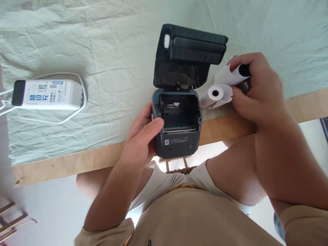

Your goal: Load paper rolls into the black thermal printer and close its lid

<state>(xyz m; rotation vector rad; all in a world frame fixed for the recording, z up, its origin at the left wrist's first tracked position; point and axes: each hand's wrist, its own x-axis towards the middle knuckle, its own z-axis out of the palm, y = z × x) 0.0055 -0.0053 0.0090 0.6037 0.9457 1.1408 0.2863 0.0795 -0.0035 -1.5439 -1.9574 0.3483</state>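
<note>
My left hand (142, 136) is wrapped round the left side of a dark grey portable label printer (176, 147), its thumb on the rim of the paper bay. The printer's lid (176, 73) is swung up, and the bay holds no roll. To the right, my right hand (261, 89) has its fingers and thumb closed round a white paper roll (228, 76) with a dark end. Beside that one, close to the printer, is a second white paper roll (219, 91) with a small dark core and a torn paper edge near my thumb. My right palm and some fingers are hidden.
A pale green wrinkled cloth (115, 68) covers the table, whose wooden edge (77, 159) runs in front of my lap. At the left lies a white power strip (51, 95) with a white cable (85, 106) round it. A wooden rack (12, 220) shows at lower left.
</note>
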